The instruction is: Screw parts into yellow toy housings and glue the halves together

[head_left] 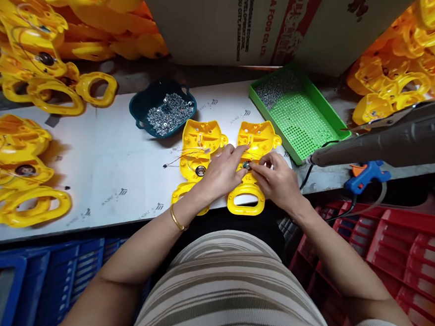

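Note:
Two yellow plastic shell halves with loop handles lie side by side before me, inner sides up. My left hand (pixel 222 171) rests over the gap between them. Its index finger stretches onto the right shell (pixel 256 134), with the thumb apart from it beside a small round part (pixel 246 164). My right hand (pixel 279 179) is closed in a pinch at that part, inside the right shell; its fingertips partly cover it. The left shell (pixel 201 132) carries a round speaker (pixel 200 170) and thin wires (pixel 180 156) that trail out to the left.
A dark teal basket (pixel 139 109) of small metal screws and a green perforated tray (pixel 326 122) of screws stand behind. A dark power screwdriver (pixel 372 134) and blue glue gun (pixel 367 177) are at right. Yellow shells (pixel 27 169) pile up left. Red crates (pixel 394 245) and blue crates (pixel 61 266) flank me.

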Motion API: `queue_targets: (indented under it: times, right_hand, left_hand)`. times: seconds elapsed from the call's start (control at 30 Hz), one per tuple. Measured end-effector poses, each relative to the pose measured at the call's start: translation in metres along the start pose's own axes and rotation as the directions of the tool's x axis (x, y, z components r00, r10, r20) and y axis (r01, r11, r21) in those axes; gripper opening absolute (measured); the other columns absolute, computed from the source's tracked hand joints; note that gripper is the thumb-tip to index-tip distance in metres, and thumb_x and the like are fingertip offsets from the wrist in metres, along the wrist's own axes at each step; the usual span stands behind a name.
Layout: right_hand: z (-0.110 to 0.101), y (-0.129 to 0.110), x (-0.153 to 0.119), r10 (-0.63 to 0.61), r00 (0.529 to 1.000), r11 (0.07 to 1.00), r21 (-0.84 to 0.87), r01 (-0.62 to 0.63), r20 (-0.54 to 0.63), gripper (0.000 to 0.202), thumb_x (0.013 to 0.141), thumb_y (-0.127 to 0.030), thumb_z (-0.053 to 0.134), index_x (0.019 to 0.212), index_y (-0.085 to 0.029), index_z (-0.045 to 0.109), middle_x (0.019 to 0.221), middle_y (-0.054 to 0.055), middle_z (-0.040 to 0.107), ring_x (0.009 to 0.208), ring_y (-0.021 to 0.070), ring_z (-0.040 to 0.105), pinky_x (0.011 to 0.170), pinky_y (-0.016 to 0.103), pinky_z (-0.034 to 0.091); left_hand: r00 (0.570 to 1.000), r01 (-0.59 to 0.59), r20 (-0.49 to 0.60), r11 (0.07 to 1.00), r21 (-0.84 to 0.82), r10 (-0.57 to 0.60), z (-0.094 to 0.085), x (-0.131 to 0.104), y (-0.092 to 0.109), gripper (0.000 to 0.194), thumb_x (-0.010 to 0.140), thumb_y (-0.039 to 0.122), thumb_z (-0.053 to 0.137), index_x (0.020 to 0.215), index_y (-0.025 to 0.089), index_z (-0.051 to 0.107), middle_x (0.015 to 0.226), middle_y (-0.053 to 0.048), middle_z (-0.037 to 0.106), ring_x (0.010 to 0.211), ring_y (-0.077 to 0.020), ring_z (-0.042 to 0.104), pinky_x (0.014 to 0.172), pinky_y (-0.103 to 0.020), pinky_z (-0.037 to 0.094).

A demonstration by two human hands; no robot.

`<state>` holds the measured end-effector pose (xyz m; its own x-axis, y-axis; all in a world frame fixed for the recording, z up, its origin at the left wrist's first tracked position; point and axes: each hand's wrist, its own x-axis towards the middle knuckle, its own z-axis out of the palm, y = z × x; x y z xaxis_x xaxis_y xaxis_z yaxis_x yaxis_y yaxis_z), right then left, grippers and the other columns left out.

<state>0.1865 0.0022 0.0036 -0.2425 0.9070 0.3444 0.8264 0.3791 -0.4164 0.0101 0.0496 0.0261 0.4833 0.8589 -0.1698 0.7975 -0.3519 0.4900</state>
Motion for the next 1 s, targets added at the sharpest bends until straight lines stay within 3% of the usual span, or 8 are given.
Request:
queue_targets:
  times: [0.1,0.17,0.37,0.53,0.67,0.77,0.87,1.0]
  right_hand:
    - [-0.018,-0.003,-0.02,0.204,0.94,0.973,0.162,-0.163,-0.274,0.021,0.092,-0.023,0.053,0.105,-0.023,0.069,0.09,0.006,0.063,0.078,0.0167,0.059,0.061,0.029,0.047]
    - [-0.026,-0.009,-0.036,0.326,0.878,0.942,0.202,-0.27,-0.349,0.02,0.091,-0.021,0.054,0.105,-0.022,0.068,0.087,0.006,0.065,0.073,0.0165,0.059,0.059,0.029,0.047]
    - [-0.013,-0.01,-0.058,0.445,0.89,0.892,0.127,-0.433,-0.096,0.027,0.087,-0.029,0.061,0.111,-0.017,0.068,0.091,0.007,0.064,0.055,0.0113,0.054,0.059,0.03,0.051]
    - [-0.006,0.006,-0.055,0.451,0.892,0.889,0.081,-0.451,0.015,0.017,0.088,-0.027,0.061,0.096,-0.019,0.073,0.084,0.006,0.066,0.068,0.0163,0.06,0.065,0.031,0.049]
    - [-0.016,0.008,-0.048,0.463,0.883,0.833,0.303,-0.462,0.073,0.014,0.086,-0.031,0.063,0.088,-0.02,0.072,0.084,0.004,0.066,0.071,0.0155,0.06,0.066,0.03,0.05]
    - [-0.024,0.003,-0.037,0.414,0.874,0.634,0.609,-0.477,0.254,0.019,0.083,-0.037,0.065,0.085,-0.019,0.07,0.084,0.003,0.066,0.071,0.0136,0.062,0.062,0.027,0.052]
    - [-0.03,-0.004,-0.023,0.327,0.857,0.497,0.698,-0.515,0.399,0.023,0.083,-0.041,0.066,0.083,-0.017,0.068,0.079,0.001,0.064,0.06,0.0092,0.056,0.054,0.023,0.048]
    - [-0.032,-0.013,-0.014,0.333,0.877,0.599,0.641,-0.48,0.346,0.02,0.083,-0.038,0.066,0.084,-0.018,0.07,0.079,0.001,0.064,0.056,0.0079,0.054,0.049,0.021,0.044]
  left_hand:
    - [1.0,-0.007,-0.027,1.0,0.017,0.008,0.001,-0.003,-0.002,0.056,0.088,0.024,0.059,0.141,0.014,0.045,0.118,-0.014,0.058,0.111,-0.0287,0.056,0.097,-0.045,0.047]
    - [0.999,-0.018,-0.042,1.0,0.019,0.019,0.001,-0.003,-0.004,0.057,0.087,0.025,0.061,0.14,0.015,0.045,0.116,-0.014,0.06,0.11,-0.0283,0.058,0.097,-0.045,0.047]
    - [0.999,-0.011,-0.047,1.0,0.024,0.012,-0.003,-0.003,0.0,0.056,0.089,0.027,0.058,0.141,0.014,0.044,0.115,-0.013,0.065,0.105,-0.0288,0.061,0.092,-0.044,0.05]
    - [0.995,0.01,-0.096,0.999,0.041,-0.006,-0.008,-0.014,0.003,0.059,0.091,0.034,0.057,0.144,0.013,0.041,0.121,-0.015,0.063,0.108,-0.0295,0.06,0.092,-0.044,0.05]
    - [0.956,-0.035,-0.287,0.994,0.101,0.063,-0.014,-0.026,0.013,0.042,0.093,0.031,0.057,0.134,0.024,0.054,0.139,-0.014,0.051,0.127,-0.0329,0.046,0.103,-0.049,0.041]
    - [0.937,-0.229,-0.236,0.962,0.146,0.259,-0.016,-0.026,0.022,0.03,0.093,0.029,0.058,0.122,0.033,0.062,0.15,-0.006,0.042,0.14,-0.0333,0.031,0.112,-0.057,0.025]
    - [0.92,-0.339,-0.151,0.928,0.156,0.362,-0.02,-0.02,0.026,0.017,0.093,0.031,0.057,0.105,0.032,0.069,0.151,0.001,0.043,0.145,-0.0308,0.025,0.116,-0.059,0.014]
    - [0.931,-0.321,-0.145,0.941,0.11,0.335,-0.027,-0.014,0.023,0.011,0.089,0.03,0.061,0.089,0.026,0.071,0.144,0.0,0.05,0.143,-0.0322,0.028,0.117,-0.06,0.009]
